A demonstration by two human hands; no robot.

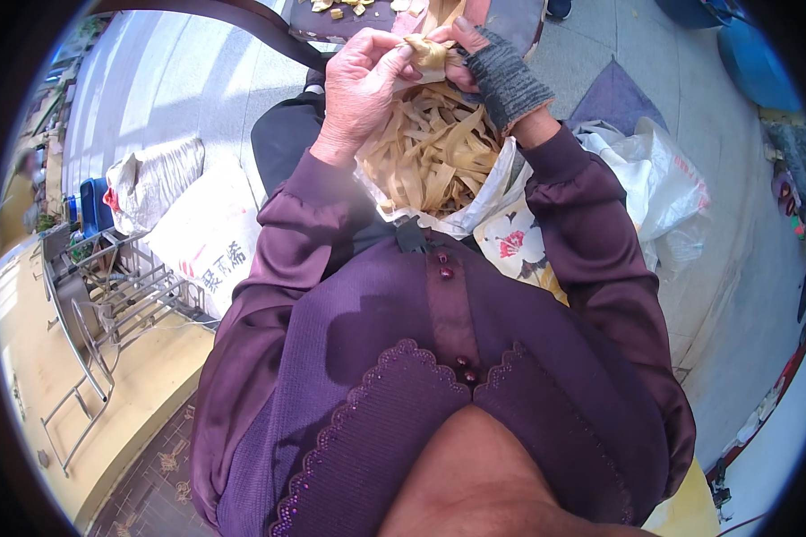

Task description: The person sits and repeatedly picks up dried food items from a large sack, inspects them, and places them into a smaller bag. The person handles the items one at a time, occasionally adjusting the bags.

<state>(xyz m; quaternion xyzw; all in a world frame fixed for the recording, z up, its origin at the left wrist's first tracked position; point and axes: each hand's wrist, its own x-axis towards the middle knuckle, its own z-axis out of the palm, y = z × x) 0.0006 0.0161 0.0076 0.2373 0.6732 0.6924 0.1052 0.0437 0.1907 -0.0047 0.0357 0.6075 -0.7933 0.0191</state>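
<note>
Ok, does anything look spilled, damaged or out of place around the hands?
Nothing there looks spilled or damaged: the loose tan strips sit inside the open white bag. The one oddity is a mismatch: the right hand wears a grey knitted cuff, while the left hand is bare.

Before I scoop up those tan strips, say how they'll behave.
The tan strips look thin, so probably light for their bulk. Many curve and bend, suggesting they're somewhat floppy. They overlap in a loose heap, so a few may drag along or slip off.
</note>
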